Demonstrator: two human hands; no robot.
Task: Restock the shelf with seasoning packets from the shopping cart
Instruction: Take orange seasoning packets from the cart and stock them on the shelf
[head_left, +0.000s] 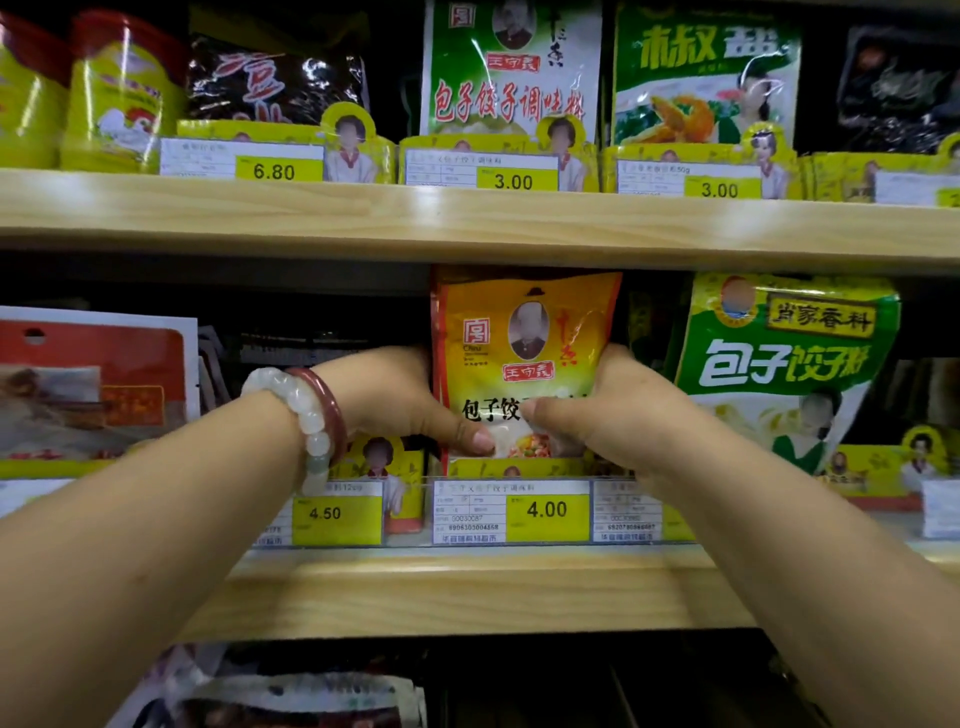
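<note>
Wooden store shelves frame the placing step as the left hand (400, 400) and right hand (597, 410) pinch an orange packet (524, 338) upright above the 4.00 tag (546, 510), likely needing a push back and release next.

**Bare arms, two bracelets**

Both forearms are bare, with no sleeves showing. The left wrist wears two bracelets side by side: a white beaded bracelet (306, 415) of round, milky beads and a smooth, dark red bangle (332, 410). The right wrist is unadorned.
</note>
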